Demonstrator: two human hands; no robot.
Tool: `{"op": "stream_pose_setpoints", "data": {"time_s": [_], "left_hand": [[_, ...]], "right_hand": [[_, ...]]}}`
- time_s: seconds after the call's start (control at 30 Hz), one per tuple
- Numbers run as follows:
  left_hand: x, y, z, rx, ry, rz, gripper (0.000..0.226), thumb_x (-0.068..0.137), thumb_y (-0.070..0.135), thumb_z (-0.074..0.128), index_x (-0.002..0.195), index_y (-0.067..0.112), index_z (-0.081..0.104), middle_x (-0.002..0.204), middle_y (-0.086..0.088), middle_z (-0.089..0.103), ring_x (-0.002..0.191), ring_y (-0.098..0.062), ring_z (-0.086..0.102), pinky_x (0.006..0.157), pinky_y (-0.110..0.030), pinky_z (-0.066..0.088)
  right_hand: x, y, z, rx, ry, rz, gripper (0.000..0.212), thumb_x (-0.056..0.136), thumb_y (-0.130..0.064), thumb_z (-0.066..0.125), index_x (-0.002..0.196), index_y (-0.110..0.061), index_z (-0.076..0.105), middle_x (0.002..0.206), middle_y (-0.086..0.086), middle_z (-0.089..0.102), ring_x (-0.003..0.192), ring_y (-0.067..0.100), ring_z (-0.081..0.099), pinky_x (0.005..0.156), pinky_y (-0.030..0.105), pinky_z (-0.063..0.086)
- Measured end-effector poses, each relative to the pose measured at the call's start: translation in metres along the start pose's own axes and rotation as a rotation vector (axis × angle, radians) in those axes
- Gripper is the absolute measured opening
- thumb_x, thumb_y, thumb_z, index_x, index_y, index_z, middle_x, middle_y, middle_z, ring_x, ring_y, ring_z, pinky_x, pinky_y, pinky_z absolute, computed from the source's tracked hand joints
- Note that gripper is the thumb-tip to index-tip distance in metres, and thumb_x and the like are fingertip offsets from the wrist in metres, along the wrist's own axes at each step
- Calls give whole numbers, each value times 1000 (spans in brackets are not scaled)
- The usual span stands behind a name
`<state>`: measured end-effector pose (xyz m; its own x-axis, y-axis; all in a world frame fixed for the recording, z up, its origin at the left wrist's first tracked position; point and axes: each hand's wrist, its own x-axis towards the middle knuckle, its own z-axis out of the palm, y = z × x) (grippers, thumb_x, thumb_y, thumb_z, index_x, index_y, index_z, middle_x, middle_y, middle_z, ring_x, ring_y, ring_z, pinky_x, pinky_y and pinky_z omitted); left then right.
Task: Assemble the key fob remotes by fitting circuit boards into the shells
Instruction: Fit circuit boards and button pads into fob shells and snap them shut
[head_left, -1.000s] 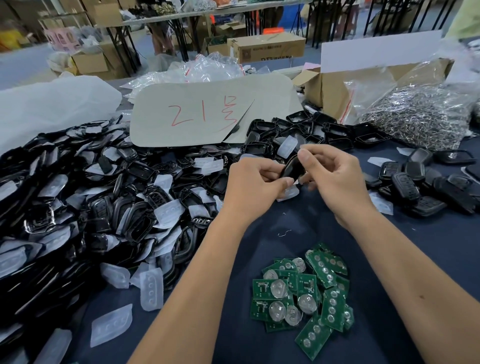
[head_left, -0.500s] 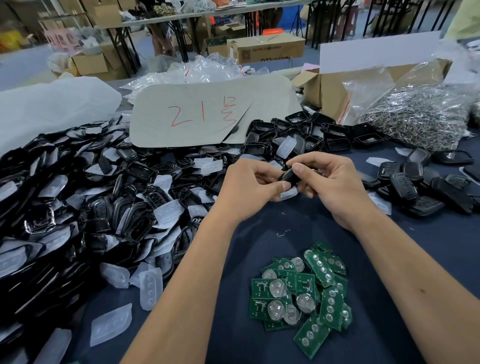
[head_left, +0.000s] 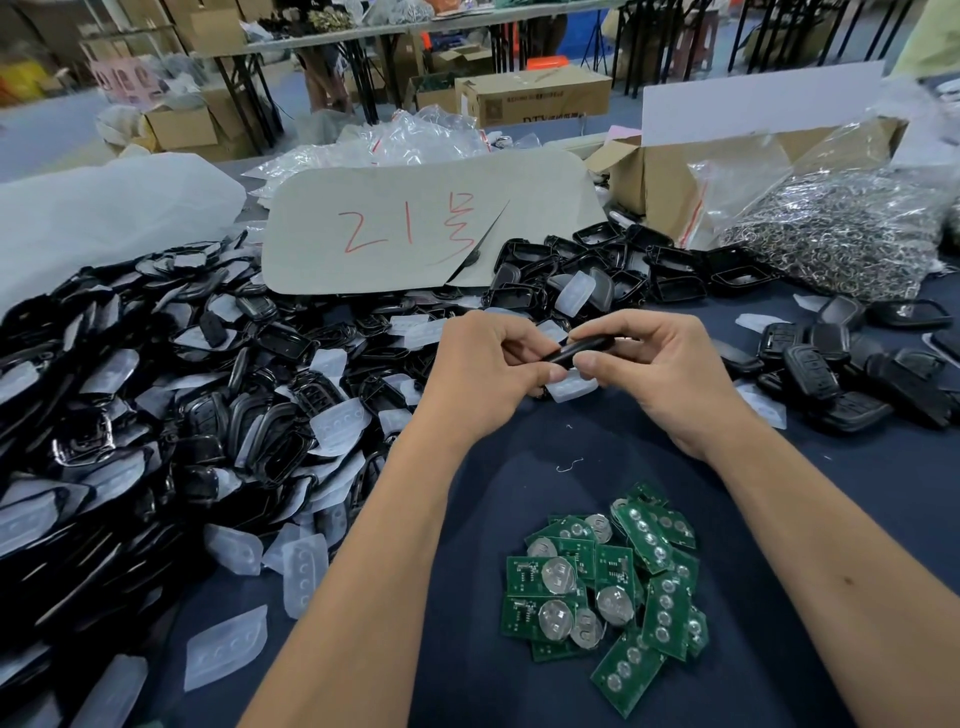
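Note:
Both hands meet over the middle of the dark blue table (head_left: 519, 691). My left hand (head_left: 483, 374) and my right hand (head_left: 654, 369) together grip one black key fob shell (head_left: 584, 349), held edge-on between thumbs and fingers. What is inside the shell is hidden. A translucent button pad (head_left: 571, 387) lies on the table just below the fingers. A pile of green circuit boards (head_left: 608, 582) with round silver battery clips sits near me, under my right forearm. A big heap of black shells and clear pads (head_left: 171, 415) fills the left side.
Closed black fobs (head_left: 852, 374) lie at the right. More open shells (head_left: 623, 270) sit behind my hands, next to a grey card (head_left: 415, 228) with red writing. A bag of metal rings (head_left: 841, 228) and a cardboard box (head_left: 654, 182) stand at the back right.
My hands have dropped slightly toward the table and turned the shell from tilted upright to lying flat and edge-on between them. The grip has stayed on the same shell.

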<state>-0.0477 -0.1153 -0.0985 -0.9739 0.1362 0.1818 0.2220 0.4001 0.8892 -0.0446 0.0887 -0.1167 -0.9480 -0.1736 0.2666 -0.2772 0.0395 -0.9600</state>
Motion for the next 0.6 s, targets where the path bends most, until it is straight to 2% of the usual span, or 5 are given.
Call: {"op": "stream_pose_setpoints", "data": {"time_s": [0.17, 0.27, 0.37, 0.47, 0.6], "left_hand": [[0, 1, -3, 27, -13, 6, 32, 74, 1, 90, 75, 29, 76, 66, 5, 70, 59, -12, 69, 69, -37, 65], [-1, 0, -4, 39, -16, 4, 32, 73, -1, 90, 76, 27, 75, 65, 7, 69, 58, -10, 68, 69, -35, 65], [-1, 1, -5, 77, -7, 45, 29, 73, 1, 91, 77, 25, 76, 66, 9, 70, 59, -7, 66, 65, -24, 59], [-2, 3, -2, 193, 38, 150, 23, 70, 8, 90, 78, 24, 76, 75, 10, 71, 70, -7, 67, 68, -25, 54], [-4, 8, 3, 230, 60, 210, 43, 70, 10, 86, 100, 34, 66, 78, 11, 69, 68, -7, 66, 68, -32, 58]], "right_hand": [[1, -2, 0, -45, -35, 0, 22, 84, -2, 83, 99, -17, 80, 86, 15, 78, 74, 19, 72, 70, 22, 54], [1, -3, 2, -66, -32, -3, 22, 84, 0, 82, 97, -17, 79, 82, 15, 77, 71, 17, 71, 67, 20, 53], [0, -5, 4, -108, -14, -26, 20, 83, -1, 83, 98, -14, 78, 86, 13, 78, 76, 23, 74, 74, 31, 58], [0, -7, 8, -164, 2, -83, 20, 81, 1, 85, 97, -10, 78, 91, 4, 79, 88, 25, 77, 85, 38, 61], [0, -7, 13, -158, 10, -99, 23, 80, 4, 85, 96, -9, 76, 94, 3, 77, 91, 23, 76, 89, 41, 62]]}}
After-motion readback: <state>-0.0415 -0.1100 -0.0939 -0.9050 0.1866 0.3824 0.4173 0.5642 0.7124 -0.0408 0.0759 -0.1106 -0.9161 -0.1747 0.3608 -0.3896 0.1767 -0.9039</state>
